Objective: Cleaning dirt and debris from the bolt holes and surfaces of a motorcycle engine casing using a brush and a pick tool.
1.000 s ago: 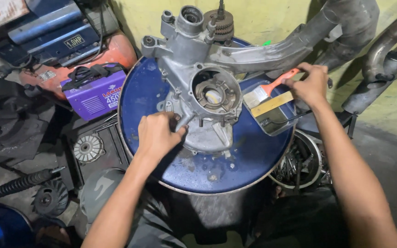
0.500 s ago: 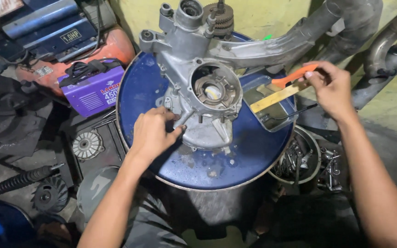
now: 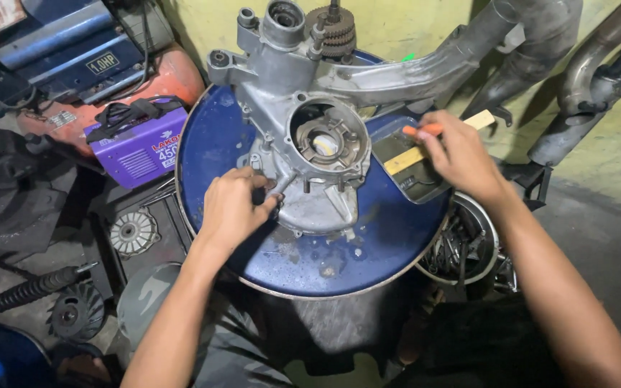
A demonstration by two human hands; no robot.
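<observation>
A grey metal engine casing (image 3: 318, 154) with a round opening lies on the blue top of a drum (image 3: 368, 251). My left hand (image 3: 231, 208) rests on the casing's lower left edge, fingers curled around a stud there. My right hand (image 3: 461, 154) holds a brush with an orange and pale wooden handle (image 3: 425, 140) over a small dark tray (image 3: 415, 179) at the drum's right side. The brush head is hidden by the hand and tray.
A purple boxy machine (image 3: 141, 144) and an orange tank (image 3: 159, 82) stand at left. Metal exhaust pipes (image 3: 598, 65) lean at the right. Round engine parts (image 3: 131, 230) lie on the floor at left, and a wheel-like part (image 3: 468, 248) sits under the drum's right edge.
My right hand has brought the brush down and left toward the tray. My left hand has stayed on the casing's lower left edge.
</observation>
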